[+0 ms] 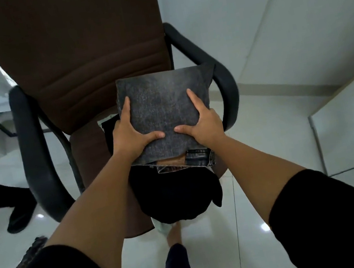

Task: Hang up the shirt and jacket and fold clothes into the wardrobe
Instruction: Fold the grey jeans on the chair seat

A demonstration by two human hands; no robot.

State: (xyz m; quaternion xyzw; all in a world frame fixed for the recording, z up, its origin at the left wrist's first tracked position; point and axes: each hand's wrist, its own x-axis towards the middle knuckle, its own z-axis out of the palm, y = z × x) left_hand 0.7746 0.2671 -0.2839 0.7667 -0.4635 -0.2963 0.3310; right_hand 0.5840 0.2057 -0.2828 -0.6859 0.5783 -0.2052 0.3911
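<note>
A brown office chair (78,63) stands on a glossy white tiled floor (267,141). Above its seat, folded grey jeans (162,112) are clamped between the left hand (130,135) and right hand (202,123), over dark clothes (174,193).

I see both arms stretched forward and slightly inward, bare from the elbow down, with black sleeves covering the upper arms. My left hand (127,135) grips the left edge of the folded jeans (162,110), thumb lying across the top and pointing right, forefinger running up the side. My right hand (202,122) mirrors it on the right edge, thumb pointing left. The two thumb tips sit close together, not touching.
</note>
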